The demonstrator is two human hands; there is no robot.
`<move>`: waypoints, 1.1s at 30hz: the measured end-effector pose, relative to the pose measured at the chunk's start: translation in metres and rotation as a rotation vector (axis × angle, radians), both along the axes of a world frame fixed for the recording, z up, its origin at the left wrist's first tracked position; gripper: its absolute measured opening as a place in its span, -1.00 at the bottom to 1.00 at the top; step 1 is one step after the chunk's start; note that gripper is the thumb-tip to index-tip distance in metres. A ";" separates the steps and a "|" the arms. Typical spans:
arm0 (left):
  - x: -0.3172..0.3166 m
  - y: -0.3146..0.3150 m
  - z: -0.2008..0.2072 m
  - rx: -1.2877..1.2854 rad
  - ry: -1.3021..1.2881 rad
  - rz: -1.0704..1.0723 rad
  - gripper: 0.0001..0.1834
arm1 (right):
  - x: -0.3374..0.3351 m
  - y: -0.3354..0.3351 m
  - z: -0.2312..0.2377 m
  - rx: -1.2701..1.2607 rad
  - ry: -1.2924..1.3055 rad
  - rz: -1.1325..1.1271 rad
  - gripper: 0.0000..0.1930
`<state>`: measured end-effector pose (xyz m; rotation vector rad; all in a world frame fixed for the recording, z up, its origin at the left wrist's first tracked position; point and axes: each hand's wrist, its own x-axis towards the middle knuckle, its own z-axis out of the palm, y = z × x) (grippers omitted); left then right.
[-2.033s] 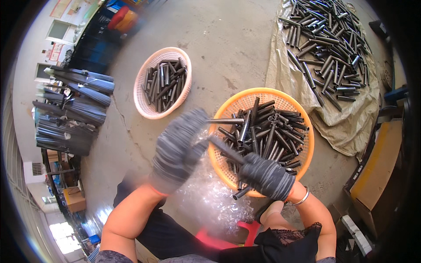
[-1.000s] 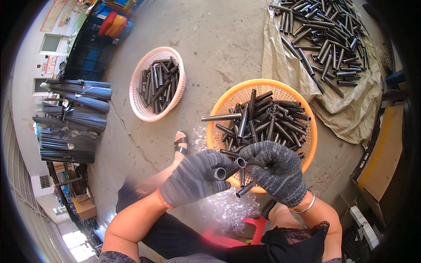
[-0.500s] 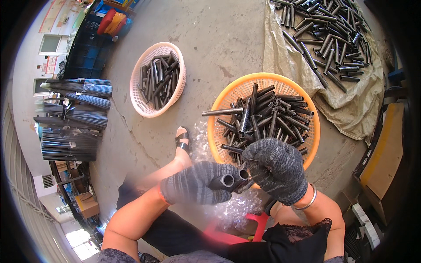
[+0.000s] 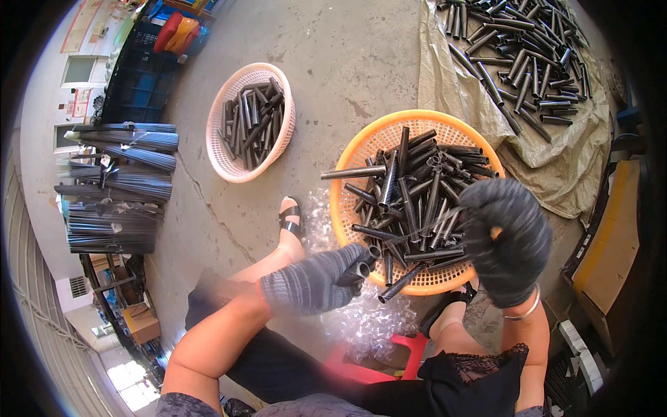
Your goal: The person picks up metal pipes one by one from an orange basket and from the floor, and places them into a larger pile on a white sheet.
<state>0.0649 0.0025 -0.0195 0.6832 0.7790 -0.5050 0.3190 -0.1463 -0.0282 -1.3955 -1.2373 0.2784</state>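
Observation:
My left hand [image 4: 309,281], in a grey knitted glove, is closed around a pair of short black tubes [image 4: 356,272] whose open ends point right. It stays just off the lower left rim of an orange plastic basket [image 4: 347,208]. The basket holds a heap of black tubes [image 4: 417,187], one jutting out over its left rim. My right hand [image 4: 506,240], gloved alike and smeared by motion, is at the basket's right side with its fingers curled. A thin, pale streak trails left from those fingers; what they pinch is too blurred to make out.
Crumpled clear plastic film [image 4: 375,326] lies below the basket, beside a red stool [image 4: 413,358]. A pink basket of tubes [image 4: 215,132] stands farther left. More tubes lie on a beige sheet [image 4: 451,104] at far right. Bundled long tubes [image 4: 121,187] are stacked at left.
My right hand has moved away from my left hand, up and to the right. My left hand has stayed near its place with the tubes in it.

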 end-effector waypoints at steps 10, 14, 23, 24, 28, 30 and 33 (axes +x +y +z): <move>0.023 -0.017 0.028 0.938 -0.237 -0.508 -0.57 | -0.027 0.007 -0.001 -0.157 0.255 0.384 -0.80; 0.019 -0.028 0.001 0.900 -0.343 -0.296 -0.47 | -0.055 0.023 0.008 -0.051 0.032 0.504 -0.85; 0.034 -0.009 0.041 0.299 0.114 0.070 -0.49 | -0.052 0.009 -0.031 0.051 0.029 0.368 -0.86; 0.039 -0.001 0.047 0.214 0.162 0.021 -0.50 | -0.052 0.012 -0.031 0.077 0.068 0.349 -0.86; 0.029 -0.018 0.031 0.727 -0.084 0.159 -0.52 | -0.048 0.014 -0.023 -0.041 0.336 0.224 -0.82; 0.036 -0.017 0.042 0.991 -0.064 -0.146 -0.54 | -0.052 0.011 -0.032 -0.091 0.608 0.191 -0.83; 0.041 -0.023 0.045 1.035 -0.138 -0.070 -0.53 | -0.052 0.007 -0.025 -0.183 0.606 0.220 -0.85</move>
